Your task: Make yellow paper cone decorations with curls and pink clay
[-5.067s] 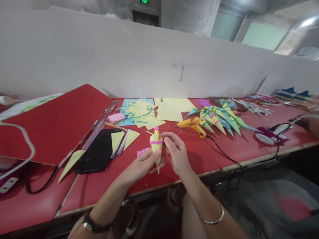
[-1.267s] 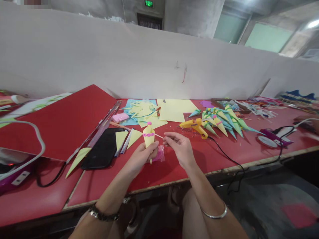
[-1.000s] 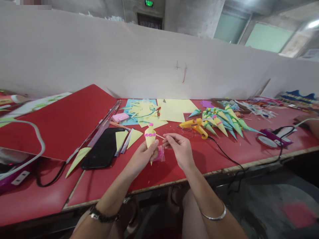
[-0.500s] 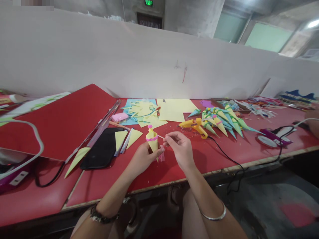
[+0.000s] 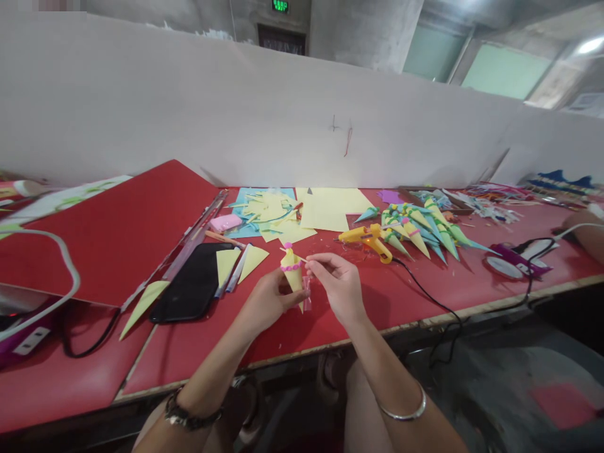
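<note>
Between the thumb and fingers of my left hand (image 5: 268, 298) is a yellow paper cone (image 5: 293, 280), point down, with a pink wavy band round its upper part and a pink ball on top. My right hand (image 5: 337, 282) pinches a thin pale stick (image 5: 295, 254), whose far end lies against the top of the cone, just under the ball. A strip of pink clear plastic (image 5: 307, 294) lies on the table behind the cone. Right of my hands, a yellow hot glue gun (image 5: 365, 240) rests on the red table.
Finished-looking paper cones (image 5: 422, 229) are heaped at the right. Yellow paper sheets (image 5: 325, 211) and scraps (image 5: 268, 207) lie at the back. A black phone (image 5: 191, 286) and cut yellow pieces (image 5: 253, 261) lie left. A cord (image 5: 419, 281) trails off the front edge. Another person's arm (image 5: 585, 228) shows far right.
The cone has shifted slightly right and down with my left hand. My right hand has moved a little left, and the stick now reaches across the cone's top.
</note>
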The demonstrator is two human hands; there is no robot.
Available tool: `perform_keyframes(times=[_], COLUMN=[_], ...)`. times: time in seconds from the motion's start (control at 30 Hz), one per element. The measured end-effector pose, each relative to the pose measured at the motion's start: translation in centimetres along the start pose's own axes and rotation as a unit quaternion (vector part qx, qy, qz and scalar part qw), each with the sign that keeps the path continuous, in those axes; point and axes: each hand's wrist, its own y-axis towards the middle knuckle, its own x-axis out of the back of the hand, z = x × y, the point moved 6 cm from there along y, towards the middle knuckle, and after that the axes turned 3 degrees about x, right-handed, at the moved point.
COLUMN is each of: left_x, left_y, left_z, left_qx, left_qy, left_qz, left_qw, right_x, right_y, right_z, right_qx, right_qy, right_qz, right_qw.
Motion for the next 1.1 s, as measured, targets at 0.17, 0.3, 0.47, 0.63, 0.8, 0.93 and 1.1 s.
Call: perform_keyframes(times=[0.17,0.3,0.47,0.63,0.8,0.93,1.1], left_x=[-0.5,-0.4,-0.4,-1.3,-1.8,-1.9,-1.9], left_y=[-0.5,-0.9,-1.2,-1.4,-1.6,-1.4,-1.4], left_z=[-0.5,-1.3,-1.0,-1.0,-1.1,-0.9,-0.8], left_qx=[0.021,-0.001,0.041,0.067,0.073,0.067,0.054], left_qy=[-0.011,-0.022,-0.098,-0.181,-0.197,-0.184,-0.179], left_qz=[0.051,0.046,-0.002,0.02,0.029,0.045,0.058], left_qw=[0.998,0.999,0.994,0.981,0.977,0.98,0.981], right_x=[-0.3,-0.4,-0.1,-0.3,-0.7,-0.8,-0.9], right_y=[-0.1,-0.2,-0.4,-0.3,-0.4,-0.4,-0.5], right_z=[0.3,0.5,0.6,1.7,2.0,1.7,1.4], right_qx=[0.011,0.01,0.021,0.123,0.164,0.14,0.111], right_qy=[-0.002,0.008,0.015,-0.003,-0.016,-0.032,-0.02], right_qz=[0.0,-0.002,-0.023,-0.005,0.013,0.014,0.02], right_qw=[1.0,1.0,0.999,0.992,0.986,0.99,0.993])
